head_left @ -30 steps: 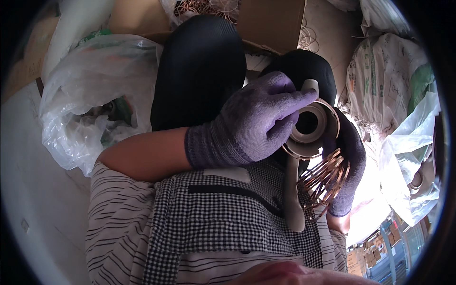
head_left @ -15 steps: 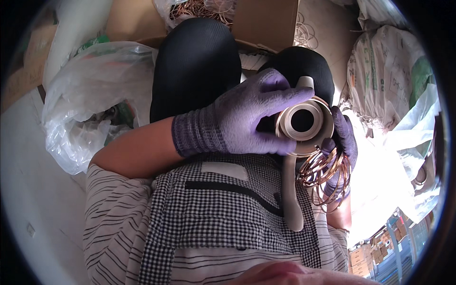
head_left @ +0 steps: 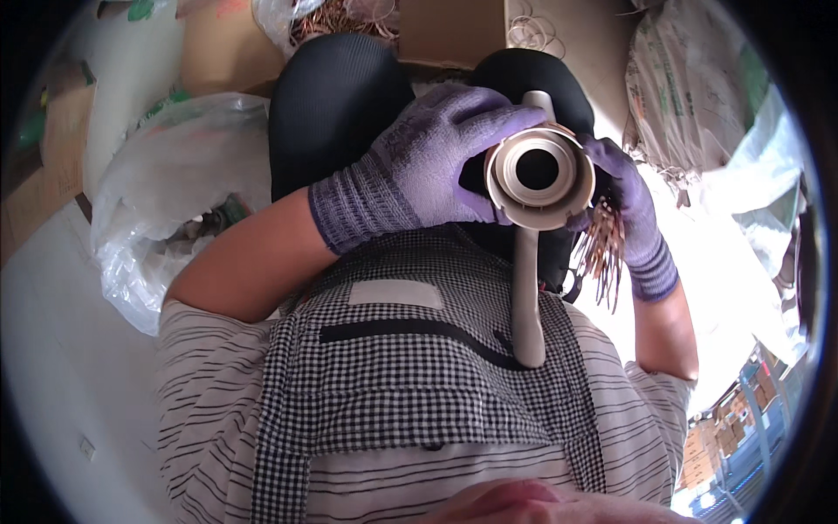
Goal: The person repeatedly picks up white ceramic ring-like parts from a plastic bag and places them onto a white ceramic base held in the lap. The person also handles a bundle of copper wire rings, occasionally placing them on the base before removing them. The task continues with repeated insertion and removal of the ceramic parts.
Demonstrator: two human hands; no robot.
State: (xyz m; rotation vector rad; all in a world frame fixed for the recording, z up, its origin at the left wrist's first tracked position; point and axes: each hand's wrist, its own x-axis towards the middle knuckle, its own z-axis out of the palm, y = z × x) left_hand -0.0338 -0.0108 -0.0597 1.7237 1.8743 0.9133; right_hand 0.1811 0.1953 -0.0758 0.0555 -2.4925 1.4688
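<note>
Bags (head_left: 175, 157) either side of pale ring (head_left: 537, 199)

On the left side lies a crumpled translucent plastic bag (head_left: 153, 170), and through its opening some dark contents can be seen. Beyond the knees stands a brown cardboard box (head_left: 454, 33). On the right there is a whitish printed sack (head_left: 672, 96); farther down, near the rim, small cardboard cartons (head_left: 698, 458) are visible.

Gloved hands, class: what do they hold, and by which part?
The left hand holds the round beige piece by its left side, the right hand by the right. A copper-coloured bundle hangs at the right hand, its hold unclear.
</note>
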